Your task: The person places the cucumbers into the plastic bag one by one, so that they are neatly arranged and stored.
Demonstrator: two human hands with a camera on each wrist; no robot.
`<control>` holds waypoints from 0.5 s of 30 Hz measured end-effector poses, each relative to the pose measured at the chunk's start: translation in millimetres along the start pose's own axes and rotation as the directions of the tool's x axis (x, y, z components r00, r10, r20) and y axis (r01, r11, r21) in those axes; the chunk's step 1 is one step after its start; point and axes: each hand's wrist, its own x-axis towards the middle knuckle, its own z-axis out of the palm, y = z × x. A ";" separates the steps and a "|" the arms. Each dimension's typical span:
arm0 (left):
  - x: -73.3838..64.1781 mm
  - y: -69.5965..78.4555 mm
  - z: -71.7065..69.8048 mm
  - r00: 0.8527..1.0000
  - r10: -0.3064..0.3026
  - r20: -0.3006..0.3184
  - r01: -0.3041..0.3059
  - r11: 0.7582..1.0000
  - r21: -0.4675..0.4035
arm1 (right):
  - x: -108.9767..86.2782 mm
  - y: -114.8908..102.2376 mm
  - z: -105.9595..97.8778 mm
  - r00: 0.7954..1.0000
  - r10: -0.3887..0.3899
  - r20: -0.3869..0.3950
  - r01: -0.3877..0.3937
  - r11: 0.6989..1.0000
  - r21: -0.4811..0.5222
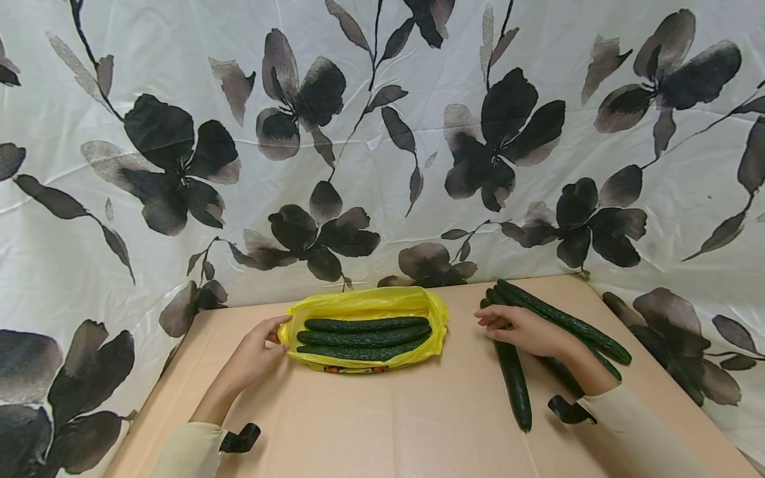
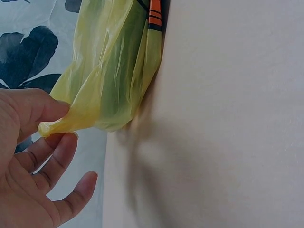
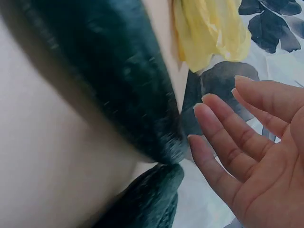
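Note:
A yellow plastic bag (image 1: 364, 304) lies with its mouth spread wide, and three dark green cucumbers (image 1: 364, 338) rest side by side in it. My left hand (image 1: 254, 355) pinches the bag's left end; the left wrist view shows the thin plastic (image 2: 95, 71) between thumb and fingertips. Over the cucumbers on the right, my right hand (image 1: 528, 332) is held with loosely bent fingers and nothing in them. One cucumber (image 1: 512, 392) lies below that hand, pointing toward me. In the right wrist view, the fingers are apart from the nearest cucumber (image 3: 114, 76).
Several more cucumbers (image 1: 574, 325) lie at the table's right, partly hidden under the right hand and forearm. The light tan tabletop (image 1: 382, 425) ends at a floral cloth (image 1: 382, 166) behind and along both sides. Each wrist wears a small black camera (image 1: 240, 438).

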 end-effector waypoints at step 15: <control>1.6 -3.2 1.9 1.000 -0.008 0.003 0.008 1.000 0.003 | -18.5 12.3 -1.7 0.997 0.012 -0.073 -0.013 1.000 -0.007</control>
